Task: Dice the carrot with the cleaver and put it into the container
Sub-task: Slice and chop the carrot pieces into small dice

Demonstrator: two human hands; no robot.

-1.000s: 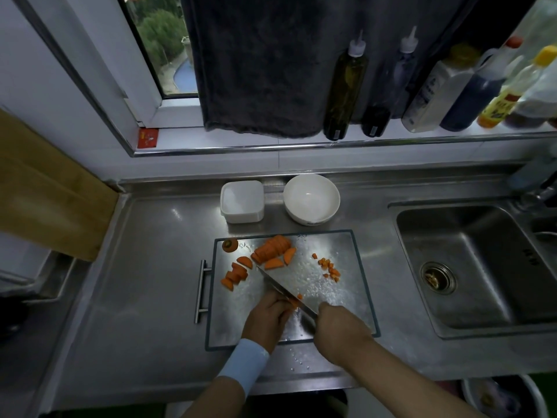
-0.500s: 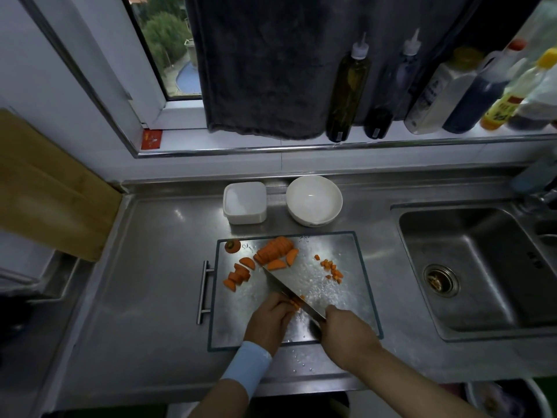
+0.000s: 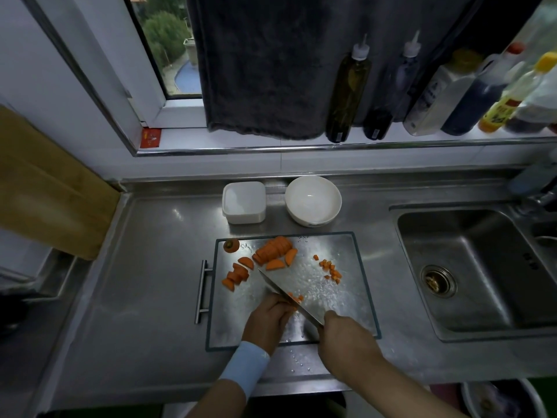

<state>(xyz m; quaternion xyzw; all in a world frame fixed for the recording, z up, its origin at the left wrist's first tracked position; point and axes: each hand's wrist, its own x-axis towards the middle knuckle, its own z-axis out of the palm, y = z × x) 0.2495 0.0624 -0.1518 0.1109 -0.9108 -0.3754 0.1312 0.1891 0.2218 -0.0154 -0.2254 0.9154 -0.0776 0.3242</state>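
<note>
On the steel cutting board [image 3: 346, 300] my right hand [image 3: 346, 339] grips the cleaver [image 3: 283, 292], its blade slanting up to the left. My left hand [image 3: 266, 319], fingers curled, holds a small carrot piece [image 3: 297, 298] against the blade. A sliced carrot chunk [image 3: 272, 248] and half-round slices [image 3: 238, 274] lie at the board's far left. The carrot's stem end [image 3: 231, 245] sits in the far left corner. Small dice [image 3: 331, 270] are scattered on the right. Behind the board stand a white square container [image 3: 243, 202] and a white bowl [image 3: 313, 200].
A sink [image 3: 479, 267] lies to the right of the board. Several bottles [image 3: 346, 92] line the window sill under a dark towel [image 3: 265, 64]. A wooden board [image 3: 45, 188] leans at the left. The board's handle [image 3: 202, 291] sticks out on its left side.
The hands and cleaver stay at the same spot on the board, chopping the small piece. The view has shifted slightly.
</note>
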